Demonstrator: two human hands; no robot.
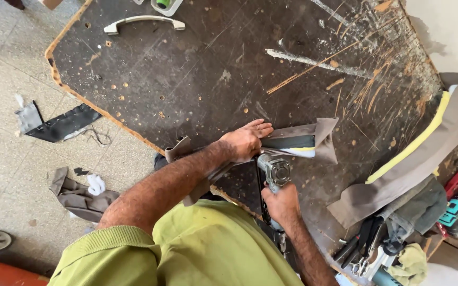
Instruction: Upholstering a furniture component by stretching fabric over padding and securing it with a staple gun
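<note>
The left hand [246, 141] lies flat, fingers spread, pressing a grey cloth-covered strip [298, 142] down near the front edge of the dark, scratched table [197, 79]. The right hand [281, 204] is wrapped tight around a metal staple gun [274, 170], its nose pointing at the strip just beside the left hand. Cloth scraps [78, 197] lie on the pale tiled floor [6, 153].

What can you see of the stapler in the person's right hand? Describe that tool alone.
The stapler is a metal tool with a grey, ribbed round head, held upright in the right hand, which grips its handle from below. Its nose meets the brown fabric strip at the table edge, just beside the left hand. Its lower body is hidden.
</note>
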